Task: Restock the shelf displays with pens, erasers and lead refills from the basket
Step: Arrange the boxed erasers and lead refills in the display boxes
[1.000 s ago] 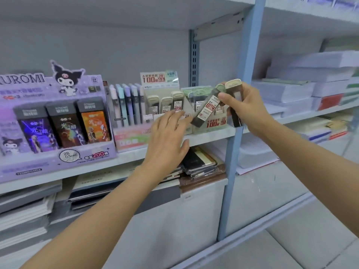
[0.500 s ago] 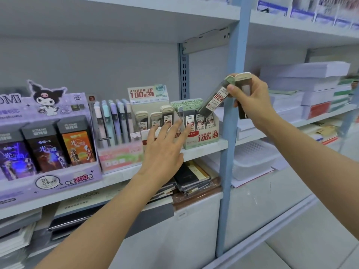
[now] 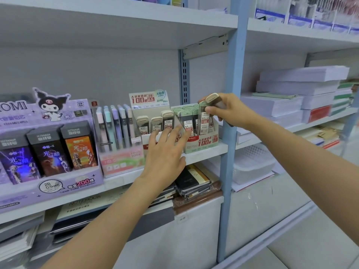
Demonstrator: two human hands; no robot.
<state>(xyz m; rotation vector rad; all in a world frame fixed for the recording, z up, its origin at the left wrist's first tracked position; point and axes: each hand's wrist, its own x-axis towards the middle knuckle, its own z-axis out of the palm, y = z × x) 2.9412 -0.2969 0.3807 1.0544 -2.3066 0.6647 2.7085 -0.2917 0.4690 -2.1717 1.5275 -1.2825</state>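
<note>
Lead refill pinched above packed green box, blue post alongside.

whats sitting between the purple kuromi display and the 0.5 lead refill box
In the head view, a pink display box of pastel pens stands between the purple Kuromi display and the 0.5 lead refill box.

white shelves ran wall to wall, pale blue post stood mid-frame, grey back panel behind, light floor was down right, lighting pretty even

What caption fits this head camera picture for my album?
Right hand holds a lead refill case at the 0.7 display box, open left hand in front.
</note>
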